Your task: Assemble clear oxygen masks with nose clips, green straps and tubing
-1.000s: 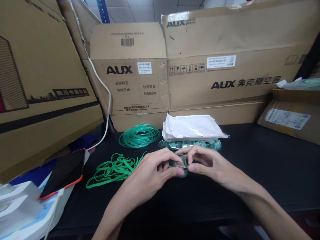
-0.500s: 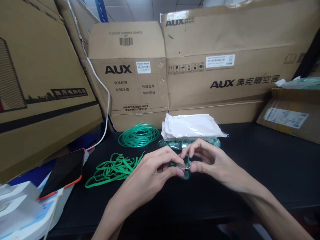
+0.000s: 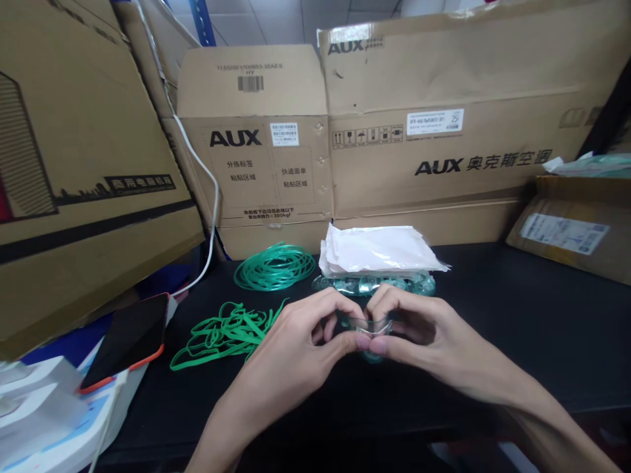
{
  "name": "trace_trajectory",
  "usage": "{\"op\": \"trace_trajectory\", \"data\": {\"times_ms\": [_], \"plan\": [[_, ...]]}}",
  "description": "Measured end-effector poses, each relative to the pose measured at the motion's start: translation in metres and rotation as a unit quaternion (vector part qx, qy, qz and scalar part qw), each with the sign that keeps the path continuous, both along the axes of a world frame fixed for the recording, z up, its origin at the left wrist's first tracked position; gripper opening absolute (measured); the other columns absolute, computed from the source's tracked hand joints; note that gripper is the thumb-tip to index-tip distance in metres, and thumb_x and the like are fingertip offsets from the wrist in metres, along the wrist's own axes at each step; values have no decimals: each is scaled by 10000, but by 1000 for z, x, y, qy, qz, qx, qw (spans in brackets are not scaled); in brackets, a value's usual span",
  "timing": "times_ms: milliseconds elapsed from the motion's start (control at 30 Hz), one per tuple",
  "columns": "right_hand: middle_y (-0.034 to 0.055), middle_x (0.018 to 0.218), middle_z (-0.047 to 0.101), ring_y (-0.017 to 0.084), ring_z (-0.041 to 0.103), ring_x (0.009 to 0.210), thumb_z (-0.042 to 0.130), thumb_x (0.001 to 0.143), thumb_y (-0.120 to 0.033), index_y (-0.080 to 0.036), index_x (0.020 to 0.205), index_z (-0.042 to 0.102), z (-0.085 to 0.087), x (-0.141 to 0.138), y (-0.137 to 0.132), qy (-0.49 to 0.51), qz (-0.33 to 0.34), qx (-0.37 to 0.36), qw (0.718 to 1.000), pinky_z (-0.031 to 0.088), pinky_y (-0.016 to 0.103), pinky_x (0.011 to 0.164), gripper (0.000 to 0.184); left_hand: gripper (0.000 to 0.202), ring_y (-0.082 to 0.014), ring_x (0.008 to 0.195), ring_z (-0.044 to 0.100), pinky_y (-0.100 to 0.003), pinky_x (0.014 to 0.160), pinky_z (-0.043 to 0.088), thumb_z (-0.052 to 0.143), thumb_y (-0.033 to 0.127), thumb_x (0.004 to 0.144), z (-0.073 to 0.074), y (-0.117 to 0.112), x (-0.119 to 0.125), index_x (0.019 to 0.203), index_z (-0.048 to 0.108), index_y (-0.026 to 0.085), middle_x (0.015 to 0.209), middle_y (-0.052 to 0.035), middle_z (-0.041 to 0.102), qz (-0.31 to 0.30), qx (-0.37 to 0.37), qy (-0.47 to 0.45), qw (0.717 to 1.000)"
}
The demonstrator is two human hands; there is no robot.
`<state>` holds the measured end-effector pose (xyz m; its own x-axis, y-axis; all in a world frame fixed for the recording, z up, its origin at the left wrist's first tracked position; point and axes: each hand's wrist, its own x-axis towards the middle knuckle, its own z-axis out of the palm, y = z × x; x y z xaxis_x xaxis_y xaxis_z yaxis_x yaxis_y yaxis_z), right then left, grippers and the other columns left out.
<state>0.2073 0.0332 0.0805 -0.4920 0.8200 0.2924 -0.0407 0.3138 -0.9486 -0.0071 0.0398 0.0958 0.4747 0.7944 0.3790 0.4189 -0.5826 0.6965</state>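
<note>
Between my hands, above the black tabletop, is a clear green plastic mask [image 3: 376,326], mostly covered by fingers. My left hand [image 3: 308,332] grips its left side with thumb and bent fingers. Pinching the other side is my right hand [image 3: 430,328], and both thumb tips meet at the near edge. A curved, shiny edge shows between the fingers. Green elastic straps [image 3: 221,335] lie in a loose tangle left of my left hand. Behind them rests a coil of green tubing [image 3: 274,268].
White plastic packets [image 3: 379,249] lie on several clear green plastic pieces [image 3: 340,284] behind my hands. Cardboard boxes [image 3: 266,190] wall the back. A phone [image 3: 125,338] and a white cable [image 3: 213,217] are at left; an open carton [image 3: 572,226] stands at right.
My right hand has come down slightly, and the thumbs have closed together at the mask's near edge. The mask has turned, showing more of its curved edge. Straps and tubing stay put.
</note>
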Motion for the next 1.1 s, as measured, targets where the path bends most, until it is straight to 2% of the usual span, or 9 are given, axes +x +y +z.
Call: {"op": "trace_trajectory", "data": {"times_ms": [133,200,333,433,633,800,1000,1100], "plan": [[-20,978,605,131,596,949,746,925,-186,-227,904,668,5,2,-4,-14,14,14,1000,494,238,884,91,52,-124,680,478,-238,616,374,777,226,898,2,0,-4,912,734,252,828,57,631,-30,-18,-12,999],[-13,995,617,136,607,960,747,922,-182,-227,900,667,6,3,-5,-13,25,15,999,497,248,897,94,25,-133,752,551,-237,671,414,742,227,928,4,1,-7,919,749,249,898,38,669,-69,-34,-25,997],[-4,1034,623,145,614,995,753,910,-163,-226,914,672,6,4,-6,-1,41,16,999,495,262,923,103,133,-151,883,641,-241,803,458,647,208,998,7,2,-11,944,765,237,956,14,710,-121,-39,-53,990],[-1,1040,627,152,616,1004,772,890,-163,-226,913,663,7,3,-6,-5,35,26,999,494,264,921,128,127,-152,868,660,-238,802,468,675,188,979,6,3,-10,903,770,227,926,14,725,-111,-32,-66,991],[0,1018,643,151,633,971,728,923,-182,-226,868,630,8,1,-11,-34,6,62,997,505,246,882,120,82,-135,773,635,-218,689,449,741,206,930,5,3,-8,864,781,237,859,36,722,-71,-52,-67,994],[3,1020,671,167,654,966,716,937,-216,-232,861,628,7,1,-13,-65,-21,118,991,513,270,873,117,170,-127,862,662,-201,790,468,645,151,989,5,3,-10,914,769,240,920,38,729,-99,-42,-58,993],[3,979,680,167,648,894,772,899,-221,-234,893,651,5,-2,-11,-117,-85,237,961,496,287,834,122,182,-123,845,656,-200,800,465,611,125,1003,5,0,-6,904,720,232,916,43,718,-70,19,-39,997],[15,1000,673,172,640,898,704,959,-242,-235,932,658,5,-2,-12,-135,-88,263,951,489,298,835,54,196,-125,840,651,-203,793,464,589,107,1007,5,-1,-3,911,707,230,914,41,712,-67,25,-38,997]]}}
